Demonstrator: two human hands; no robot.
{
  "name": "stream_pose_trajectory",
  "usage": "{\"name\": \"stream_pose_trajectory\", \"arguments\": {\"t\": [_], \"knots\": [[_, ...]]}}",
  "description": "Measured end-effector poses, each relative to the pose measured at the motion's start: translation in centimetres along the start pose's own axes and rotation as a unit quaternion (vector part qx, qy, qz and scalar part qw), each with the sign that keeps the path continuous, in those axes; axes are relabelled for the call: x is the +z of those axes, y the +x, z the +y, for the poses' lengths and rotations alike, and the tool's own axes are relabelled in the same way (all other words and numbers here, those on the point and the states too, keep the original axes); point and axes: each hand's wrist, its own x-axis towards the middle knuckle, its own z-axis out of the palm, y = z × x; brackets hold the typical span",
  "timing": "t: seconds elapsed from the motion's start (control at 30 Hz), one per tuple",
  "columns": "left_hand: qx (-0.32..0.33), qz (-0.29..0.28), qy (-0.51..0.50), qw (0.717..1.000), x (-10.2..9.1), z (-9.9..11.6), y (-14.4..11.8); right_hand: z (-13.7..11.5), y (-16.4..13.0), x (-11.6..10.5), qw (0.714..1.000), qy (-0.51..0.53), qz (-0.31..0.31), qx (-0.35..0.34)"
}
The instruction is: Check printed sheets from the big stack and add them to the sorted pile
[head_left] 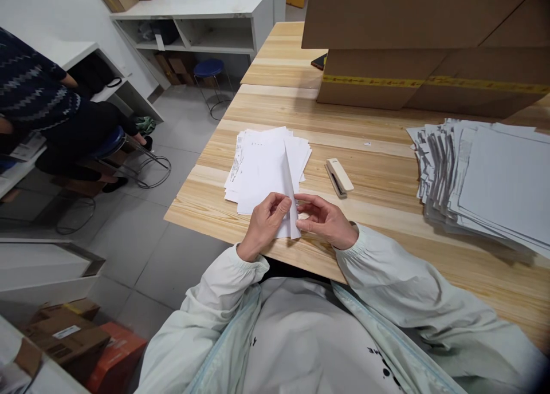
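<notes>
Between my hands stands a white paper sheet, tilted up on its edge and seen nearly edge-on. My left hand pinches its near part from the left, thumb on top. From the right, my right hand holds the same sheet between thumb and fingers. Beneath and beyond it lies a loose stack of papers, some with print along the left edge. A cream stapler rests on the table to the right of the stack, apart from both hands.
On the wooden table, a thick pile of papers lies at the right. Large cardboard boxes rise at the back, with a dark phone-like object beside them. Left, a person sits on a stool; another blue stool stands near shelves.
</notes>
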Motion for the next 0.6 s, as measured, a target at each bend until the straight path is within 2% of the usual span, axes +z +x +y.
{"name": "stream_pose_trajectory", "arguments": {"t": [0.43,0.6], "knots": [[-0.005,0.000,-0.013,1.000,-0.04,-0.31,0.05,0.01,0.11,-0.04,1.000,-0.001,-0.003,0.000],[-0.007,0.003,-0.015,1.000,0.11,-0.09,0.06,-0.72,-0.09,0.29,1.000,-0.010,-0.006,0.004]]}}
